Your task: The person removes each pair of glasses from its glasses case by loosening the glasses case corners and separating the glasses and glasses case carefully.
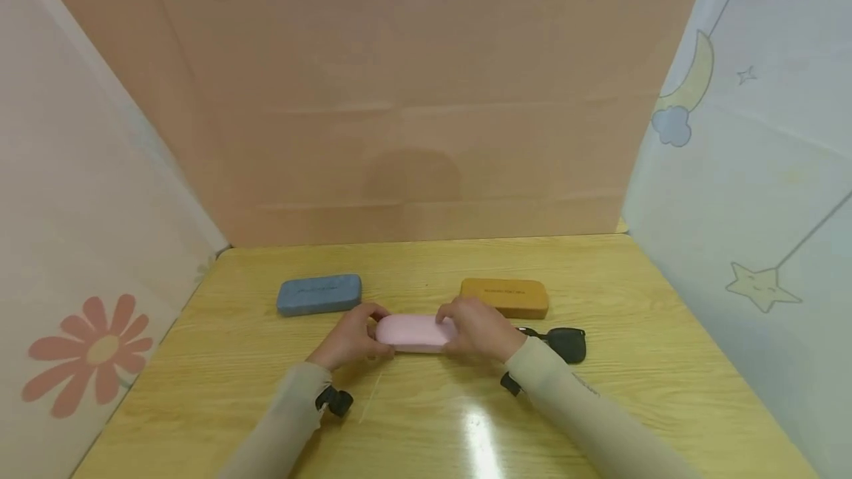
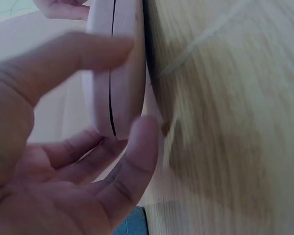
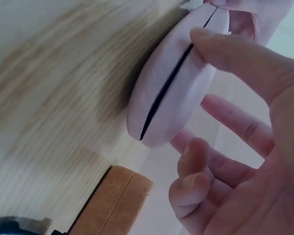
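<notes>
A pink glasses case lies lengthwise between the two hands at the middle of the table. At its left end, the left hand grips it, thumb on the near side and fingers behind. The right hand holds the other end in the same way. In the right wrist view, a dark gap runs along the seam of the pink case, so its lid appears slightly parted. From the left wrist, the seam of the case looks like a thin dark line. Whatever is inside the case is hidden.
A blue glasses case lies behind the left hand. An orange-brown case sits behind the right hand, with dark sunglasses in front of it, partly covered by the right arm. Upright patterned panels border the table.
</notes>
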